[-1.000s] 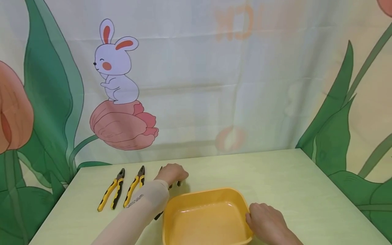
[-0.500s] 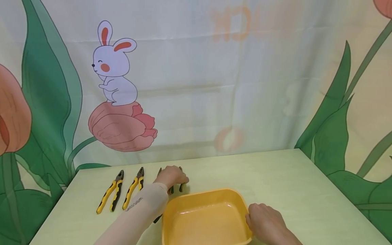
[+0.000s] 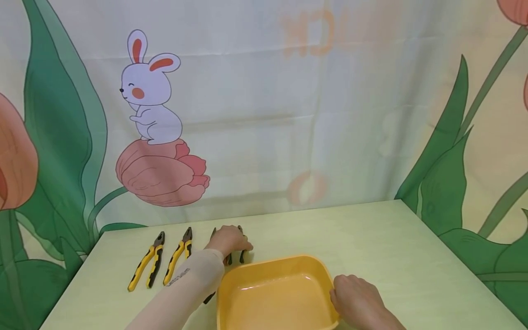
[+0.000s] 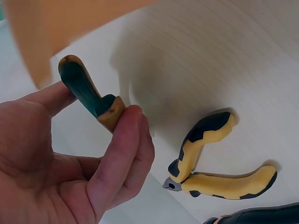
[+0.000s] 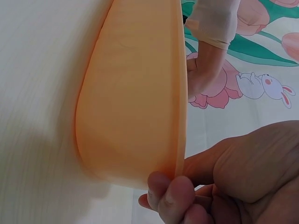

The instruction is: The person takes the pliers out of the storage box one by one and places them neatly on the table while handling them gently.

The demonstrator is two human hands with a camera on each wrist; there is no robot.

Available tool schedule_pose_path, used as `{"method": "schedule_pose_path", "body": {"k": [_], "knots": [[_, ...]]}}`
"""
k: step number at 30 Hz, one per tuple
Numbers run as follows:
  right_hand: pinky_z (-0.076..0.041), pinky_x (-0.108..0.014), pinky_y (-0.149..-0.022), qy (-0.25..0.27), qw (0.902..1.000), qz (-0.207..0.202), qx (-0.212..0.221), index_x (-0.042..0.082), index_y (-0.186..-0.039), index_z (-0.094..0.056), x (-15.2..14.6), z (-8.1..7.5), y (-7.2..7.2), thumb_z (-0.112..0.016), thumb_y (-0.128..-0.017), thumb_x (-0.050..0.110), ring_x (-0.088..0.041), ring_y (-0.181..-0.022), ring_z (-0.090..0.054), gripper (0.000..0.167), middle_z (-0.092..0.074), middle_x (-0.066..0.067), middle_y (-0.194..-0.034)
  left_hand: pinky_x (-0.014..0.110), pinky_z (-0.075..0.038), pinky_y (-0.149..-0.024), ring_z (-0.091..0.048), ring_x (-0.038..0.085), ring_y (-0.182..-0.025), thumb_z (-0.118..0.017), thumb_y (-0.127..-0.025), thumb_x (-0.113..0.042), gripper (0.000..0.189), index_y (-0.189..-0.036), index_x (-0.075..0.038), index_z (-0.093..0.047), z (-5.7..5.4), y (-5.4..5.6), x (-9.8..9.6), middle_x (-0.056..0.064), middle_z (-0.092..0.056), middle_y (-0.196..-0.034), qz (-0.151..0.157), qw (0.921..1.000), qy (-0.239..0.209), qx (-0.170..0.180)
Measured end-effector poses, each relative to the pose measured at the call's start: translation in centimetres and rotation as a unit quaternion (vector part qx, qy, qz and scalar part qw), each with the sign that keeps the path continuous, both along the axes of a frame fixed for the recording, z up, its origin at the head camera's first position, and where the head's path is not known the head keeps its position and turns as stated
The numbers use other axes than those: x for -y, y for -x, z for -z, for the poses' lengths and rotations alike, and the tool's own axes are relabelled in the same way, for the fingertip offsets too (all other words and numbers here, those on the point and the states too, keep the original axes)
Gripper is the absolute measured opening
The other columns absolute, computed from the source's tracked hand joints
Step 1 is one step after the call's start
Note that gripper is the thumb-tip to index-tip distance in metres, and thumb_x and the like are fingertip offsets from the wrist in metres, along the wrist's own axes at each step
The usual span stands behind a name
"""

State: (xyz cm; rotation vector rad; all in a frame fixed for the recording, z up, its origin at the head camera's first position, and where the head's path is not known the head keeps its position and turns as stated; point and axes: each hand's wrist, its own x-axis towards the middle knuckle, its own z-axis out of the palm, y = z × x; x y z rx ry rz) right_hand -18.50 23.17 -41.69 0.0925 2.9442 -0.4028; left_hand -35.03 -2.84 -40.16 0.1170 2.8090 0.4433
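Observation:
My left hand [image 3: 228,240] reaches past the far left corner of a yellow plastic basin [image 3: 280,298]. Between thumb and fingers it pinches a green-and-orange-handled pair of pliers [image 4: 84,88]; in the head view the hand covers most of them, with a dark tip [image 3: 240,228] and handle ends showing. My right hand [image 3: 358,298] grips the basin's right rim, thumb and fingers on either side of the wall, as the right wrist view also shows. Bare floor is visible inside the basin.
Two yellow-and-black pliers, one [image 3: 147,261] left of the other [image 3: 179,256], lie on the pale green table [image 3: 371,238]. Another tool's dark handle end [image 3: 209,298] pokes out beneath the left forearm. Behind the table hangs a printed curtain [image 3: 255,114].
The left hand with the pliers has shifted only slightly, and more of their tip and handles shows around it. The right hand keeps its grip on the rim. The head view has drifted a little.

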Motion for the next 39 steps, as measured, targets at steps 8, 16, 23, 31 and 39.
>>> {"method": "schedule_pose_path", "body": {"k": [8,16,23,31,39], "knots": [[-0.039,-0.03,-0.053,0.0,1.0,-0.003,-0.003,0.01,-0.065,-0.053,-0.1,0.1,-0.1,-0.062,-0.095,0.01,-0.017,-0.054,-0.044,0.032,-0.047,-0.002,-0.06,0.048,-0.057,-0.088,-0.063,0.033,-0.1,-0.08,-0.09,-0.036,0.049,-0.118,0.003,-0.072,0.3,-0.3,0.3,0.02,-0.066,-0.122,-0.002,0.9997,-0.023,0.004],[-0.037,-0.029,-0.052,0.005,1.0,0.0,-0.001,0.009,-0.064,-0.053,-0.2,0.2,-0.2,-0.061,-0.095,0.009,-0.016,-0.053,-0.043,0.031,-0.048,-0.002,-0.059,0.051,-0.055,-0.092,-0.064,0.033,-0.1,-0.08,-0.089,-0.037,0.048,-0.114,0.004,-0.073,0.7,-0.4,0.3,0.019,-0.068,-0.118,0.01,0.9998,-0.015,0.0],[-0.038,-0.029,-0.052,0.009,1.0,0.0,0.0,0.01,-0.064,-0.053,-0.2,0.2,-0.1,-0.062,-0.095,0.009,-0.016,-0.053,-0.043,0.032,-0.049,-0.002,-0.059,0.052,-0.054,-0.094,-0.064,0.035,-0.105,-0.082,-0.088,-0.038,0.05,-0.114,0.004,-0.073,1.0,-0.3,0.4,0.022,-0.066,-0.122,0.009,0.9996,-0.025,-0.004],[-0.037,-0.029,-0.051,0.006,1.0,0.0,0.004,0.009,-0.065,-0.053,-0.2,0.3,-0.1,-0.062,-0.096,0.01,-0.016,-0.052,-0.043,0.032,-0.048,-0.002,-0.06,0.052,-0.054,-0.094,-0.064,0.034,-0.101,-0.083,-0.087,-0.038,0.046,-0.108,0.003,-0.075,1.2,-0.5,0.5,0.023,-0.066,-0.122,0.012,0.9992,-0.037,-0.007],[-0.035,-0.027,-0.05,0.012,0.9999,-0.002,-0.002,0.01,-0.064,-0.052,-0.3,0.2,-0.2,-0.061,-0.095,0.008,-0.015,-0.05,-0.04,0.032,-0.049,-0.002,-0.058,0.053,-0.054,-0.093,-0.063,0.031,-0.096,-0.083,-0.088,-0.037,0.045,-0.108,0.002,-0.074,1.5,-0.5,0.4,0.02,-0.068,-0.115,0.007,0.9993,-0.036,-0.009]]}}
